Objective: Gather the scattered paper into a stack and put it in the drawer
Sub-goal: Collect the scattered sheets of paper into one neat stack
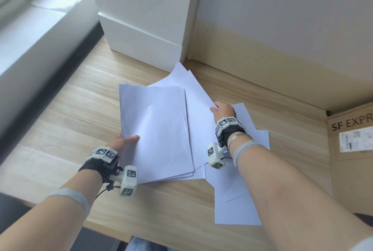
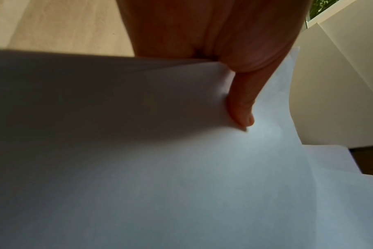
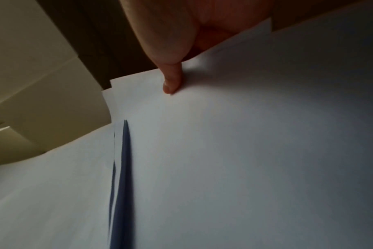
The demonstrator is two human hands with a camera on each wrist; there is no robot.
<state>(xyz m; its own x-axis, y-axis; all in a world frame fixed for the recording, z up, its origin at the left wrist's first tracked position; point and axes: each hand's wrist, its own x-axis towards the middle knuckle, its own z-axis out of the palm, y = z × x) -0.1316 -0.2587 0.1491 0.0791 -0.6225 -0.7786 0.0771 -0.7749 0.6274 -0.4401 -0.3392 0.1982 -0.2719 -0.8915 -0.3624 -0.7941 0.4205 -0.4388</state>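
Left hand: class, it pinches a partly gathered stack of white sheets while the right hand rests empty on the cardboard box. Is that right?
Not quite. The head view shows the right hand pinching a loose sheet on the table, not resting on the cardboard box. The left hand does pinch the stack.

left hand: thumb on top, grips stack at its left edge
right hand: pinches sheet under stack
loose sheets: on desk, right
drawers: white, closed, behind
box: right

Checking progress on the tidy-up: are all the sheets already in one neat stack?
No: the left hand holds a partial stack, while loose sheets lie fanned out on the desk beneath the right forearm.
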